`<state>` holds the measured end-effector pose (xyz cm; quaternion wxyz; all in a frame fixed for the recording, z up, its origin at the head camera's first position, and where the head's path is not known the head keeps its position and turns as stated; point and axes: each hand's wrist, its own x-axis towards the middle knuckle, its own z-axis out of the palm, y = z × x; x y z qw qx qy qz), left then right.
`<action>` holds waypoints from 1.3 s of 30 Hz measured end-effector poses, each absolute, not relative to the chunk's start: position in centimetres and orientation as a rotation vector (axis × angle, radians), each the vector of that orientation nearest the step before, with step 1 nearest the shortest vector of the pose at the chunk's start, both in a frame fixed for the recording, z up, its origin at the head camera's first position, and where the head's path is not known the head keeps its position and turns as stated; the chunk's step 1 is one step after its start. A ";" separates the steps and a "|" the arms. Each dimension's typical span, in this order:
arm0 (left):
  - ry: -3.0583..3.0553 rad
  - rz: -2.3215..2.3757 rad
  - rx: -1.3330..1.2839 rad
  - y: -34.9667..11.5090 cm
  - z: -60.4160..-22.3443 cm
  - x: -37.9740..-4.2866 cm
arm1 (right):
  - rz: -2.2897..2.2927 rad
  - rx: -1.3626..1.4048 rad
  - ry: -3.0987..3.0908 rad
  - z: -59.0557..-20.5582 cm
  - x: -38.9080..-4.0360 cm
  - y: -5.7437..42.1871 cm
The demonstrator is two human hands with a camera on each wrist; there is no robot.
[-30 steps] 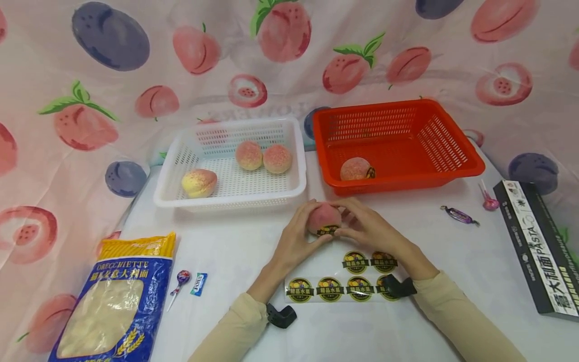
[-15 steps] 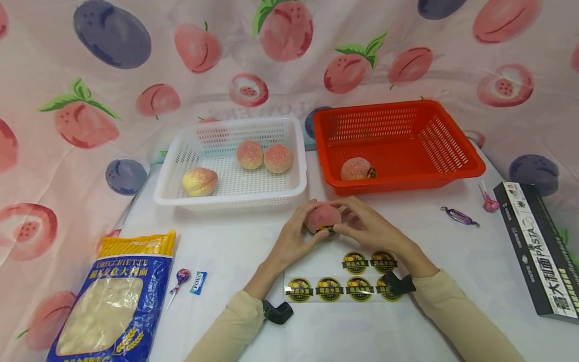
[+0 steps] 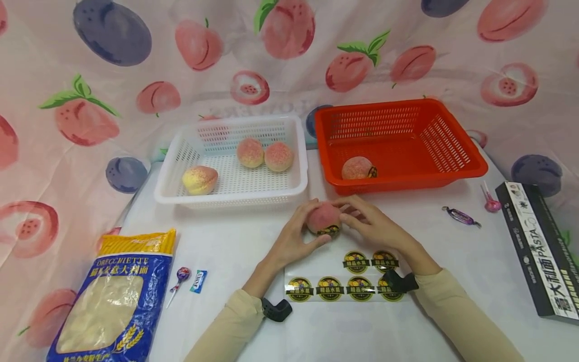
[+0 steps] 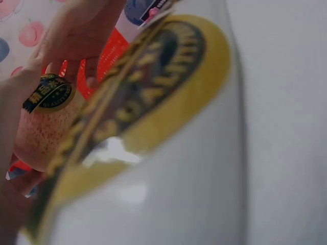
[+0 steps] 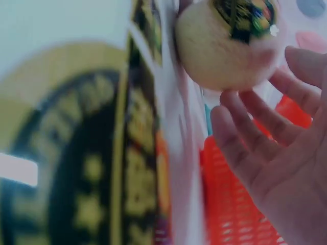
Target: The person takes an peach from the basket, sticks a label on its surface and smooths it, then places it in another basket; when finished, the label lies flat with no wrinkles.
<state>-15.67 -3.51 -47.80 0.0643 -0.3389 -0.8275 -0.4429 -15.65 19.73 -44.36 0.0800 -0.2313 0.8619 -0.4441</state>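
My left hand [image 3: 294, 237] grips a pink, fuzzy peach [image 3: 323, 216] above the white tabletop, its thumb and fingers curved around the left side. Across the peach's near side is a round black-and-gold sticker [image 4: 53, 94]. On the right of the peach, my right hand [image 3: 380, 229] has loosely bent fingers; in the right wrist view their tips [image 5: 230, 99] reach the peach's surface, while the thumb stands off it. Below the hands lies a clear sheet of stickers [image 3: 314, 296], with several round labels. Part of the peach is hidden behind the fingers.
Behind on the left, a white basket [image 3: 230, 197] holds 3 peaches; a red basket [image 3: 407, 181] on the right holds one stickered peach [image 3: 357, 168]. A pasta bag [image 3: 108, 301], lollipop [image 3: 183, 274] and small candy [image 3: 198, 281] lie left. A wrapped candy [image 3: 461, 216] and pasta box [image 3: 538, 246] lie right.
The right thumb has come up and away from the sticker, uncovering more of it. The left hand keeps its hold on the peach, which has turned slightly. The view has shifted a little.
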 end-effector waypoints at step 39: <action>-2.588 -1.101 -1.031 -4.3 -43.8 -15.1 | -3.336 0.202 0.471 -44.2 -16.1 25.1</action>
